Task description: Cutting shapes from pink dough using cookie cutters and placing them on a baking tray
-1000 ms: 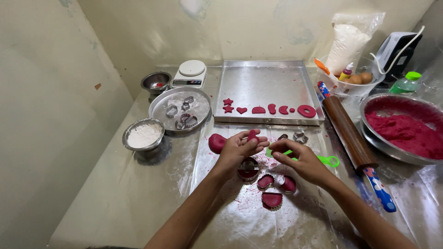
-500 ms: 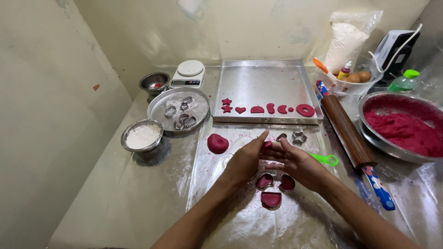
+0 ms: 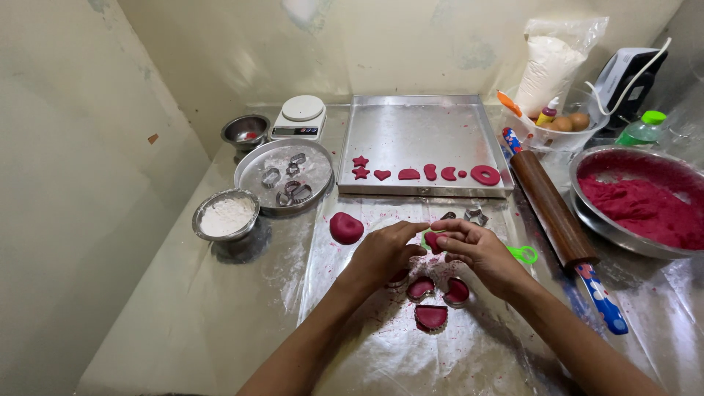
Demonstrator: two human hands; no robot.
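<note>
Dough, deep red, sits pinched between both hands at the middle of the bench (image 3: 183,323): a small cut piece (image 3: 433,240) held at the fingertips. The left hand (image 3: 385,253) has its grip closed lightly on the piece from nine o'clock, and the right hand (image 3: 477,249) meets it from three o'clock, its grip likewise closed around the far edge, fingers curled over the top. Just below them, toward six o'clock, three metal cutters filled with dough (image 3: 433,297) lie on the shiny sheet (image 3: 367,359). A rounded dough lump (image 3: 346,227) rests at nine o'clock of the hands, and a green cutter (image 3: 523,254) lies at three o'clock.

At twelve o'clock the baking tray (image 3: 422,125) carries a row of finished shapes (image 3: 425,174): stars, a heart, a crescent, a ring. A rolling pin (image 3: 561,231) lies along the right, beside a large bowl of red dough (image 3: 645,205). A round pan of spare cutters (image 3: 286,172) and a small bowl of flour (image 3: 226,215) stand at ten o'clock.

The piece looks soft, so I judge it wants support from beneath with flat fingertips, not a squeeze at the rim, lest the outline stretch. Both grips should stay gentle and level.
</note>
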